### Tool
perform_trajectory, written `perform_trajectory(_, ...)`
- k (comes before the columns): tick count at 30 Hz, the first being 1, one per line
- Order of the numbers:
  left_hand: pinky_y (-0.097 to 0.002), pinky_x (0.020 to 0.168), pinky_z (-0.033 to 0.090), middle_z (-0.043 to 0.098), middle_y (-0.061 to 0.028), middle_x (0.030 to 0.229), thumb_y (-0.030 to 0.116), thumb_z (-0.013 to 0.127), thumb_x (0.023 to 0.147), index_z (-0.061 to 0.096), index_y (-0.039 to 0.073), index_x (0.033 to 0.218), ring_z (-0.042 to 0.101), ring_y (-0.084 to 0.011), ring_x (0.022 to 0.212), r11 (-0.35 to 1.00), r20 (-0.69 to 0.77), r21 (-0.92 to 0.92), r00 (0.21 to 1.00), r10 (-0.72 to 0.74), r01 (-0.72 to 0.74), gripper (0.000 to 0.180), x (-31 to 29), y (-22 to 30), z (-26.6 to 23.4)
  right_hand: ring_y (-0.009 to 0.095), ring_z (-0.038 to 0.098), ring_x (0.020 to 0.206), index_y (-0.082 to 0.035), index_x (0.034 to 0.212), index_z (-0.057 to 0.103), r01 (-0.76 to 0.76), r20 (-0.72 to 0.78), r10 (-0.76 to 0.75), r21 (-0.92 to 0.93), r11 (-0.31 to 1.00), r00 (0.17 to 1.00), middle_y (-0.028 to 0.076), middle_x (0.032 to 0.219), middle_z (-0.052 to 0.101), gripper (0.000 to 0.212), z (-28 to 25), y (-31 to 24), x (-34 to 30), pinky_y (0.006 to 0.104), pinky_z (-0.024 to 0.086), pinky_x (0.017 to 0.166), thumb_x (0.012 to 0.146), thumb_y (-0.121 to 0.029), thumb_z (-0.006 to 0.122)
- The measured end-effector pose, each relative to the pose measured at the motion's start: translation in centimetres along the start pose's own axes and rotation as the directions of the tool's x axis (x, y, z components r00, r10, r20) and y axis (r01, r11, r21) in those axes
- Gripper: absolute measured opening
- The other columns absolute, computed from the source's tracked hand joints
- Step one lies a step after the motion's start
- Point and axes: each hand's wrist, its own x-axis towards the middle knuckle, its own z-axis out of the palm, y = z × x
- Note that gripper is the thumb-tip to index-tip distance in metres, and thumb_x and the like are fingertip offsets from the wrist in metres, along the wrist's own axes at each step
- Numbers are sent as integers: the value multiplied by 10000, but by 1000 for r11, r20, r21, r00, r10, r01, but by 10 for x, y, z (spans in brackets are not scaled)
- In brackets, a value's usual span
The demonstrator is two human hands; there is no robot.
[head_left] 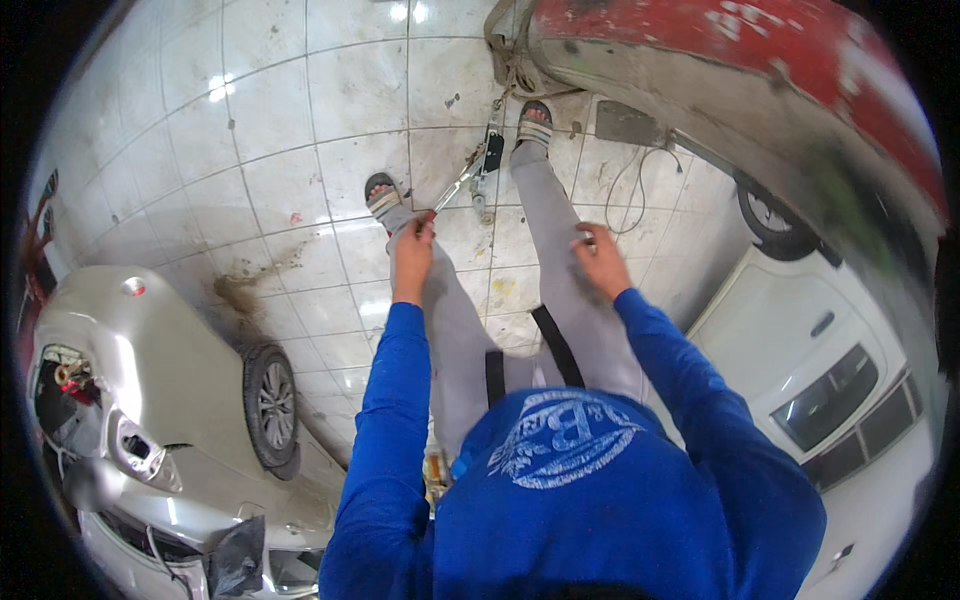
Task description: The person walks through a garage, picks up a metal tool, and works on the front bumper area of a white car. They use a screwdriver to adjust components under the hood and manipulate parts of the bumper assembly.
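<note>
My left hand is closed around the red end of a metal lever, in front of my left knee. The lever slants away across the floor tiles to a black and silver ratchet-like metal mechanism lying between my sandalled feet. Rope or strap lies beyond the mechanism, near the red and grey body part. My right hand hovers at my right thigh, its fingers loosely bent and apart. I make out nothing held in it.
A silver car with its front lamp area opened stands at left. At right is a white vehicle. A worn red and grey vehicle body part spans the upper right. A thin cable loop lies on the tiles beside a dark flat plate.
</note>
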Motion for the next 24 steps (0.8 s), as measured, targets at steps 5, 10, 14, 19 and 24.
perform_trajectory(5,-315,787,551,727,-189,1064,187,560,1007,617,-52,1280,719,-218,869,972,-42,-222,997,71,-79,367,-71,44,-150,348,675,978,-29,1218,640,-173,-320,114,-163,971,941,232,1192,637,362,-42,42,-109,411,535,899,926,-243,669)
perform_trajectory(10,-314,658,530,741,-162,1057,189,560,1003,620,-58,1245,730,-214,833,999,-41,-30,999,11,-12,351,-134,-58,-246,329,681,1037,42,1221,623,-391,-197,444,257,884,874,247,1151,685,472,38,98,-204,387,532,930,888,-282,703)
perform_trajectory(14,-308,584,495,741,-137,1029,204,561,1003,629,-23,1225,725,-203,791,976,4,33,976,-217,217,325,-197,-157,-290,314,695,1027,55,1228,619,-278,-143,340,334,901,930,236,1135,701,496,84,66,-240,376,533,939,892,-299,702)
perform_trajectory(19,-337,613,538,738,-159,1024,171,553,1000,653,-34,1208,729,-226,833,901,61,193,912,-406,388,309,-258,-150,-290,291,696,1014,45,1190,656,-309,-69,371,425,851,926,226,1126,711,515,121,78,-257,377,537,904,911,-386,689)
perform_trajectory(24,-335,616,529,740,-162,1040,196,566,997,641,-39,1239,731,-232,848,957,99,250,979,-176,147,345,-245,-111,-248,264,677,1027,-13,1275,648,-656,375,551,267,706,745,191,1203,681,715,109,62,-283,409,535,903,816,-553,746)
